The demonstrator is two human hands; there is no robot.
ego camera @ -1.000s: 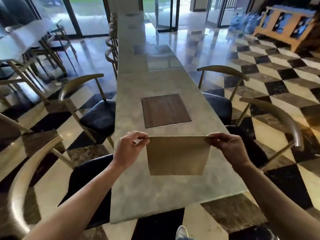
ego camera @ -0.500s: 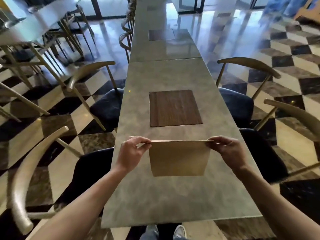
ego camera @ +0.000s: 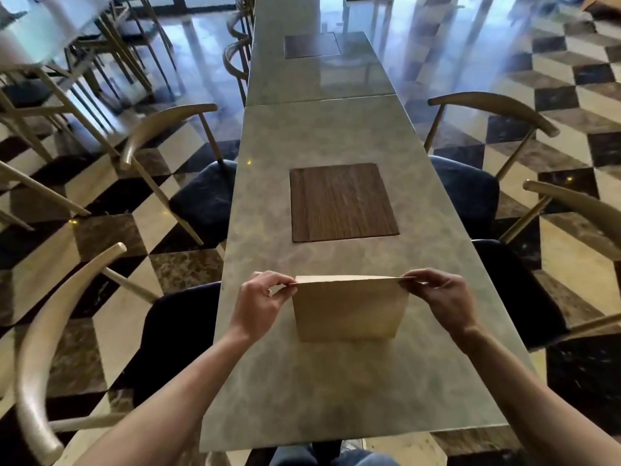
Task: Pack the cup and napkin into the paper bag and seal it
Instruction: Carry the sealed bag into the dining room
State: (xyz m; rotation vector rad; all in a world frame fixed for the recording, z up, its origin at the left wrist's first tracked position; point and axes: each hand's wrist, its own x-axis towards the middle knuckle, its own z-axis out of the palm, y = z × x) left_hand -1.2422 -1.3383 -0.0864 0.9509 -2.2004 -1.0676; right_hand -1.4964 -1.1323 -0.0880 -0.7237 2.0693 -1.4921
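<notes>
Long grey marble-look table tops point(ego camera: 336, 136) run from the bottom centre of the frame up to the top, lined on both sides by curved-back wooden chairs with dark seats point(ego camera: 201, 196) over a checkered floor. You see a dark brown rectangular wooden mat point(ego camera: 342, 201) lying flat at the middle of the frame.

Just below that mat, at lower centre, a plain tan paper bag point(ego camera: 349, 311) stands upright on the table. Your left hand point(ego camera: 260, 304) pinches the left end of its top edge between thumb and fingers, and your right hand point(ego camera: 443, 301) pinches the right end the same way. That top edge is drawn into one flat, closed line between your hands.

As for contents, the closed mouth hides the inside, so you cannot tell whether the cup and napkin are in there; neither shows anywhere on the table. The bag's flat face suggests little bulk inside.

Risks from here, as a judgement: pulling the corners apart too hard could tear the thin paper. Folding the top unevenly could leave a gap in the seal. Pressing down while folding could crush or tip whatever stands inside.
</notes>
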